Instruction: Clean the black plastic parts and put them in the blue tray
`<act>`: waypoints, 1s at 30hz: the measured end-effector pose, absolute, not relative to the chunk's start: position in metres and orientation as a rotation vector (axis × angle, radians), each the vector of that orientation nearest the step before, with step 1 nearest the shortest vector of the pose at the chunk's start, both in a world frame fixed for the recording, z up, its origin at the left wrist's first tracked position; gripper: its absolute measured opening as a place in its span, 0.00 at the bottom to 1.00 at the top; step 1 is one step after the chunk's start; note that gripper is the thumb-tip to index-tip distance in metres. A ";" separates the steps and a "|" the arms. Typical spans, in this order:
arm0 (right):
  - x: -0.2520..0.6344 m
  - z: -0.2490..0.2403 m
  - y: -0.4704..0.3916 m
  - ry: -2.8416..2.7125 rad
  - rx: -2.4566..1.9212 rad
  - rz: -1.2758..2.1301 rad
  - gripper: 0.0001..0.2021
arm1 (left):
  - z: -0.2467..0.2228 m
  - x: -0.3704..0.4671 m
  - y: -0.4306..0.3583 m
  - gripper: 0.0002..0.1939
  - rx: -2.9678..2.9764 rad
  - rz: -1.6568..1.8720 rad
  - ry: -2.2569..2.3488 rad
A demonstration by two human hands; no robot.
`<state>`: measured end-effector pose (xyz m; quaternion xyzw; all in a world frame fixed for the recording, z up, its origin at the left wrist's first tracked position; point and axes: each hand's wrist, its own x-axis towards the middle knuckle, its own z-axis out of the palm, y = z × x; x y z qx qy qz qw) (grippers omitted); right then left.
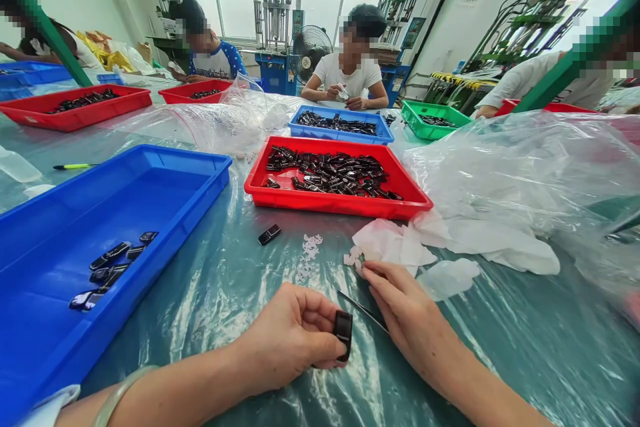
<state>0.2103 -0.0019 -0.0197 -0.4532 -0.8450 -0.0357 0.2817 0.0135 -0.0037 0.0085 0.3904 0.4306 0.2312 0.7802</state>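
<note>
My left hand (297,333) is closed round a small glossy black casing (343,335), held upright between thumb and fingers above the table. To its right, my right hand (413,320) lies low with its fingers stretched forward, the fingertips at a few small pale pieces (353,256). A thin dark pointed tool (361,310), like tweezers, runs beneath that hand; its rear end is hidden. More tiny whitish bits (310,250) lie scattered ahead of my left hand. One black casing (269,235) rests alone on the table before the red tray.
A red tray (340,205) heaped with black casings stands ahead. The large blue tray (200,197) on the left holds several casings. Crumpled white sheets (395,243) and clear plastic film (525,173) cover the right side. Across the table, co-workers sit behind more trays.
</note>
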 end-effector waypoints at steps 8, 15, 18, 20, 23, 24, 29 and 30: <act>0.207 -0.018 0.003 -2.288 -1.292 -0.041 0.10 | 0.002 0.010 -0.007 0.09 1.141 0.509 0.945; 0.207 -0.021 0.010 -2.304 -1.420 -0.051 0.10 | 0.001 0.010 -0.011 0.10 1.378 0.420 0.990; 0.208 -0.021 0.010 -2.329 -1.462 -0.081 0.12 | 0.002 0.010 -0.012 0.10 1.438 0.389 0.997; 0.208 -0.019 0.009 -2.360 -1.461 -0.090 0.14 | 0.003 0.010 -0.012 0.10 1.448 0.371 1.002; 0.209 -0.014 0.006 -2.403 -1.428 -0.078 0.13 | 0.002 0.011 -0.013 0.10 1.443 0.368 1.003; 0.210 -0.012 0.006 -2.412 -1.417 -0.066 0.13 | 0.001 0.011 -0.013 0.10 1.437 0.369 1.001; 0.210 -0.011 0.008 -2.391 -1.433 -0.018 0.11 | -0.001 0.010 -0.014 0.11 1.426 0.374 0.995; 0.210 -0.012 0.009 -2.382 -1.447 -0.017 0.10 | -0.001 0.010 -0.014 0.11 1.429 0.374 0.998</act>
